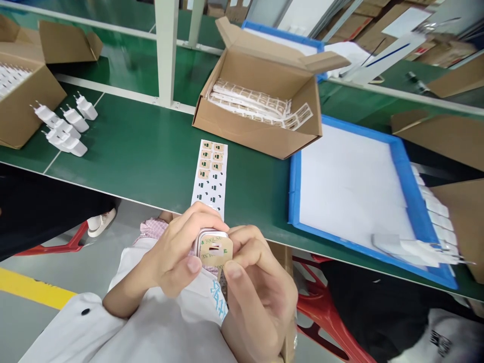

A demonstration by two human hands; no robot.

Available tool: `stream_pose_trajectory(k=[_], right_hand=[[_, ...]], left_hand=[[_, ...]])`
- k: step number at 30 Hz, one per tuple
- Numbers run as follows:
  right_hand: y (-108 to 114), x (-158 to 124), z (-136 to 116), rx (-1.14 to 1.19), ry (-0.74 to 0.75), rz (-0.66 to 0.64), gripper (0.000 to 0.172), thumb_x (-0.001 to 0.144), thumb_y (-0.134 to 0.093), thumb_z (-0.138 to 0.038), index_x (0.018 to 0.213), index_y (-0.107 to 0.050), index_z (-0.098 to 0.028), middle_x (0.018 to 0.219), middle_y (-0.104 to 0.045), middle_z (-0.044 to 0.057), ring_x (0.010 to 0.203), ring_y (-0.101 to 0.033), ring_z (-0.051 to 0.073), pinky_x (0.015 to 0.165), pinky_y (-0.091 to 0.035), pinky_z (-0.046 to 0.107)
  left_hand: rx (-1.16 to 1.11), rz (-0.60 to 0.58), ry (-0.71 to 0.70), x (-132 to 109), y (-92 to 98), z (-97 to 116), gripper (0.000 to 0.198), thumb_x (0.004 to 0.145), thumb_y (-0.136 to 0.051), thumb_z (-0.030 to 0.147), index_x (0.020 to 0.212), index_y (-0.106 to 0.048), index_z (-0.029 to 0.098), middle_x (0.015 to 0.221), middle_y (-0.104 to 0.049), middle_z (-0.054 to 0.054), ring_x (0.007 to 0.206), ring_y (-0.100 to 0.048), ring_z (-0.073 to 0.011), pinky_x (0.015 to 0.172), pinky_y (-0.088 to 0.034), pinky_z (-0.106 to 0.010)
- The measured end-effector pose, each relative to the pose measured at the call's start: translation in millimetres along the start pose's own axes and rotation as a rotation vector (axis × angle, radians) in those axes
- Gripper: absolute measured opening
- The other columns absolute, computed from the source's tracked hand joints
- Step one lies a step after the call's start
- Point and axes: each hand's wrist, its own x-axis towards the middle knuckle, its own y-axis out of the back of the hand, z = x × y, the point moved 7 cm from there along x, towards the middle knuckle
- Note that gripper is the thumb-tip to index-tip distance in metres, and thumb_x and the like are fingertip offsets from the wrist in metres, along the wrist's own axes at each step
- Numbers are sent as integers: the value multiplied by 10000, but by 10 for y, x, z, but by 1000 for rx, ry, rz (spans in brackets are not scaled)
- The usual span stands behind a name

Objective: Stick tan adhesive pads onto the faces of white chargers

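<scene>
**A crooked stick was the risk**

The left hand [177, 247] closed around a small silver-topped block [210, 237] held over the lap, just off the green workbench [151, 143]. The right hand [257, 297] pinched a tan adhesive pad [214, 254] against it. With fingers crowding the pad's edges, a hurried press could have set it askew.
</scene>
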Motion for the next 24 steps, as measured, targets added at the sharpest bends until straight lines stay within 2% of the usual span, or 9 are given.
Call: stream_pose_trajectory(k=[24], right_hand=[[33,31,-44,-87,43,35,232,965,-581,-226,740,-528,-214,771,-506,14,742,-529,183,650,-431,326]], left_hand=[[36,-19,14,2,-31,31,418,998,-463,566,1217,-564,225,1031,-554,-67,927,-564,-227,786,-501,-381]])
